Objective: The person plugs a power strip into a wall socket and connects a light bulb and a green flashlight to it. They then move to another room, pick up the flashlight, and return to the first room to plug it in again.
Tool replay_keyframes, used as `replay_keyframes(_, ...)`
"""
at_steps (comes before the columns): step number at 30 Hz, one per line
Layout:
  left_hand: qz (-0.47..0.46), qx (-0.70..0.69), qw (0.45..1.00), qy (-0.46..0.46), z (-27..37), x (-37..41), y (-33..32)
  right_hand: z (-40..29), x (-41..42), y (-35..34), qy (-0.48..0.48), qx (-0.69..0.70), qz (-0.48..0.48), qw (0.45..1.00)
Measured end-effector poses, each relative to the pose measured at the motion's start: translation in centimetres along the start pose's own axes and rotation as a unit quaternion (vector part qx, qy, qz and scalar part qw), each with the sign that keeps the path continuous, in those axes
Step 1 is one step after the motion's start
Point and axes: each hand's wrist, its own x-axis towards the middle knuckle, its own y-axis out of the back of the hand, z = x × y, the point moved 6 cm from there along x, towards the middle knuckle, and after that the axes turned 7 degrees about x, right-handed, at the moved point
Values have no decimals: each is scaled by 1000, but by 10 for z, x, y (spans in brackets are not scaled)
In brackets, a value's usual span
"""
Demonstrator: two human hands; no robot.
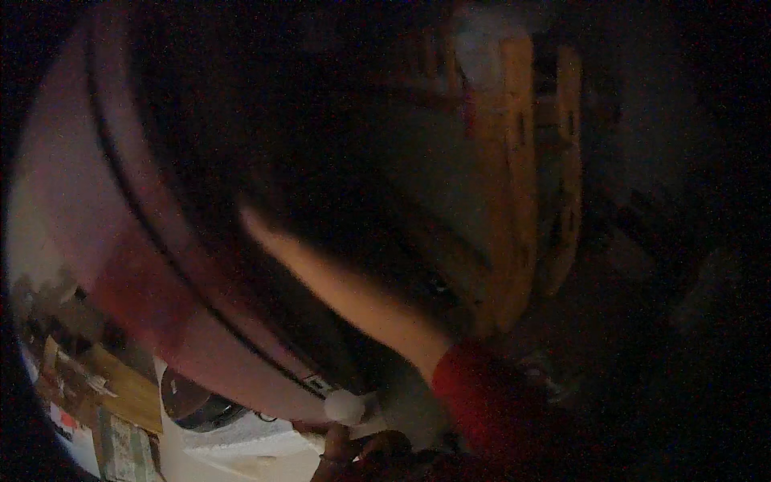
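Note:
In the dim, grainy head view, a bare forearm in a red sleeve (pixel 482 391) reaches from the lower right toward the upper left. It seems to be my right arm. Only a blurred, lit edge of my right hand (pixel 256 228) shows against the dark, so its fingers and anything in them are hidden. At the bottom centre, a shadowed hand, apparently my left hand (pixel 338 444), is beside a small round white thing (pixel 344 406). Whether it grips that thing cannot be told. A large curved pinkish-red surface (pixel 144 289) with a thin dark line sweeps down the left side.
Yellowish-brown upright pieces, perhaps wooden, with slots (pixel 518 181) stand at the upper right. A pale cloudy shape (pixel 488 48) is by their top. Cardboard (pixel 123 382), a dark round object (pixel 193 400) and a white surface (pixel 253 446) lie at the lower left.

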Motion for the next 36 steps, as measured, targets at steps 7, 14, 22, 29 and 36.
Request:
replay_keyframes(7, -40, -278, 949, 140, 24, 72, -66, -8, -61, -27, 151, -68, -333, 928)
replay_keyframes(14, -181, -194, 959, 100, 82, 179, -150, -33, -182, 92, 134, -135, -354, 916)
replay_keyframes(22, -157, -224, 950, 154, 64, 232, -147, 47, -341, 248, -169, 45, -68, 982)
replay_keyframes(29, -115, -166, 952, 230, 51, 238, -152, 114, -487, 297, -292, 148, 234, 915)
replay_keyframes(36, -288, -131, 919, 236, 43, 230, -293, 80, -548, 352, -248, 89, 376, 888)
